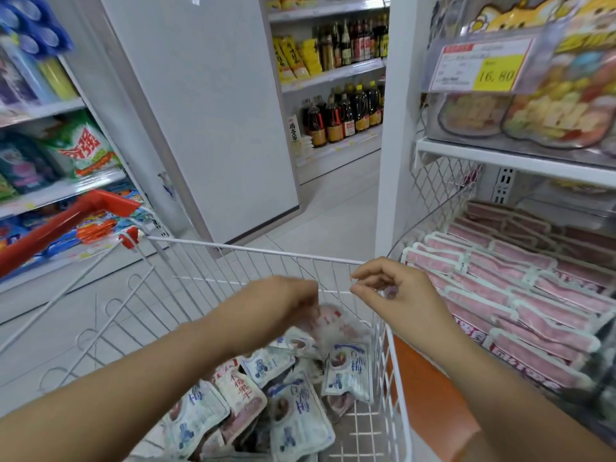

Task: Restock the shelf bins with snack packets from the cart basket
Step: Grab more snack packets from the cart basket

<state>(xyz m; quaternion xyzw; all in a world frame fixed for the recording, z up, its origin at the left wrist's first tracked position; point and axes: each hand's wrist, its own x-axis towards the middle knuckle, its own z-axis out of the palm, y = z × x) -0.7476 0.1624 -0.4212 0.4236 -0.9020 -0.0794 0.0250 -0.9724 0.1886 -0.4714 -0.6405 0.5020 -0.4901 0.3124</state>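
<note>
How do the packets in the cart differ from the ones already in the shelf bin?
The cart packets are mostly white with blue print and lie in a loose heap; the bin packets are pink with pale edges, stacked in neat rows. Both are flat pouches.

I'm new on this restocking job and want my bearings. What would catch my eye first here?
At centre, the blurred left hand seems to lift a pinkish packet from the heap of white-and-blue snack packets in the white wire cart basket, the right hand beside it at the rim. To the right, a shelf bin holds tight rows of pink packets, with a yellow price tag reading 16.80 above.
</note>
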